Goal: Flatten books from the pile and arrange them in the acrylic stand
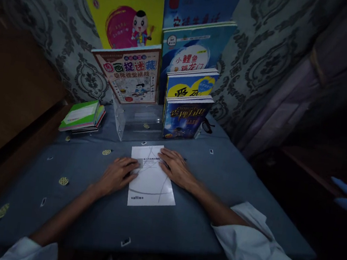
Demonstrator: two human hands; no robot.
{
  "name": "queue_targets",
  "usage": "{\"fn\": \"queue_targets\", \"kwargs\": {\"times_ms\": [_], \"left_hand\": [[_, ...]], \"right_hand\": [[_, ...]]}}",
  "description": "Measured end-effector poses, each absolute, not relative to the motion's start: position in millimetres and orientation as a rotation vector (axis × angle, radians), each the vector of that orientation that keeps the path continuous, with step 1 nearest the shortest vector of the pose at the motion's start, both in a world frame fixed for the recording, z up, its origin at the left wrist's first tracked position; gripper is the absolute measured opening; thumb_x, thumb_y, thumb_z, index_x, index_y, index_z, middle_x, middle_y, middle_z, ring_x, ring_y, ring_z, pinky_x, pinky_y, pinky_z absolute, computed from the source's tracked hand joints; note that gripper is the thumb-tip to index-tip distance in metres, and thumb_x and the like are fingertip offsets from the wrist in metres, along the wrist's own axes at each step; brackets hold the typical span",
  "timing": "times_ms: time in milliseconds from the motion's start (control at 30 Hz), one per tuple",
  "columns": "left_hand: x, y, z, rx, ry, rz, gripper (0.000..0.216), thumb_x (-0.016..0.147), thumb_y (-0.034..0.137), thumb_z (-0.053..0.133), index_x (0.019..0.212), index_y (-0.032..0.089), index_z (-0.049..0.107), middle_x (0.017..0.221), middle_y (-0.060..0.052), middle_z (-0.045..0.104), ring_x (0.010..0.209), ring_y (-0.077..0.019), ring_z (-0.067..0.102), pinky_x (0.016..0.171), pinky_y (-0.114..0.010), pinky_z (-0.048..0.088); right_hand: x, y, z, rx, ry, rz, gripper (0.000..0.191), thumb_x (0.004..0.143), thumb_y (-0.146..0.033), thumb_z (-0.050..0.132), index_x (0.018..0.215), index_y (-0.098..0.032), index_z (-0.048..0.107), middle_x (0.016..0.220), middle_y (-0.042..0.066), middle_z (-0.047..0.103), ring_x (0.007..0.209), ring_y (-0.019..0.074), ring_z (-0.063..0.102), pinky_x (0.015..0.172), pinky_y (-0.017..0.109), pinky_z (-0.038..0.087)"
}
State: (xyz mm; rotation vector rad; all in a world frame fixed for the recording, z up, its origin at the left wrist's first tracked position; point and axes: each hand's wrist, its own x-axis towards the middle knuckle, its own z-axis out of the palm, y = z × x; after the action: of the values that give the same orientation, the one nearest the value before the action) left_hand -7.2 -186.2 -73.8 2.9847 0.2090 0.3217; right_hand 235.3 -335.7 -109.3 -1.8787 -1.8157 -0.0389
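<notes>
A white booklet (152, 186) with grey curved lines and a "valli" mark near its lower edge lies flat on the blue tablecloth. At its left edge rests my left hand (119, 175), fingertips on the cover and thumb apart from the fingers. My right hand (176, 169) lies over the upper right edge, fingers stretched out on the paper. Neither hand lifts the booklet. Just behind it stands a clear acrylic book rack (139, 125) with upright books, among them a dark blue book (186, 117) at the front right.
A stack of thin books with a green cover (82, 115) lies at the back left. Yellow (127, 14) and brown picture books (129, 74) stand in the rack's left half. Dark glasses (207, 126) sit right of the rack. Patterned wallpaper and a curtain (277, 109) border the table.
</notes>
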Motion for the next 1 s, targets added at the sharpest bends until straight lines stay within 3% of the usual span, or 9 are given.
{"fn": "queue_targets", "kwargs": {"times_ms": [300, 633, 833, 1000], "left_hand": [[50.6, -144.5, -77.1, 3.077, 0.099, 0.386, 0.034, 0.101, 0.028, 0.044, 0.130, 0.017, 0.060, 0.123, -0.013, 0.065, 0.112, -0.0278, 0.061, 0.097, -0.046, 0.051], [79.6, -153.2, -88.6, 2.988, -0.026, 0.458, 0.039, 0.100, 0.022, 0.041, 0.135, 0.018, 0.057, 0.128, -0.014, 0.062, 0.117, -0.0289, 0.058, 0.100, -0.048, 0.049], [105.4, -169.6, -84.1, 3.021, -0.044, 0.314, 0.047, 0.090, 0.011, 0.044, 0.135, 0.016, 0.058, 0.136, -0.013, 0.060, 0.119, -0.0285, 0.055, 0.102, -0.047, 0.044], [113.8, -174.9, -84.2, 3.035, -0.044, 0.263, 0.059, 0.087, 0.008, 0.046, 0.145, 0.015, 0.049, 0.145, -0.013, 0.054, 0.127, -0.0281, 0.052, 0.102, -0.045, 0.041]], "right_hand": [[238.9, -334.5, -106.5, -1.893, -1.803, -0.044, 0.037, 0.099, -0.030, 0.050, 0.131, -0.019, 0.065, 0.141, 0.015, 0.062, 0.135, 0.0290, 0.053, 0.111, 0.051, 0.044], [238.6, -333.8, -103.4, -1.900, -1.823, 0.019, 0.039, 0.099, -0.028, 0.050, 0.133, -0.015, 0.063, 0.140, 0.019, 0.061, 0.137, 0.0308, 0.050, 0.111, 0.055, 0.043], [241.3, -335.6, -108.3, -1.864, -1.663, 0.135, 0.054, 0.096, -0.026, 0.048, 0.149, -0.020, 0.043, 0.151, 0.016, 0.051, 0.140, 0.0281, 0.048, 0.114, 0.053, 0.042], [251.7, -331.0, -114.9, -1.719, -1.541, 0.189, 0.065, 0.091, -0.014, 0.042, 0.155, -0.018, 0.030, 0.148, 0.015, 0.053, 0.138, 0.0249, 0.050, 0.113, 0.051, 0.043]]}}
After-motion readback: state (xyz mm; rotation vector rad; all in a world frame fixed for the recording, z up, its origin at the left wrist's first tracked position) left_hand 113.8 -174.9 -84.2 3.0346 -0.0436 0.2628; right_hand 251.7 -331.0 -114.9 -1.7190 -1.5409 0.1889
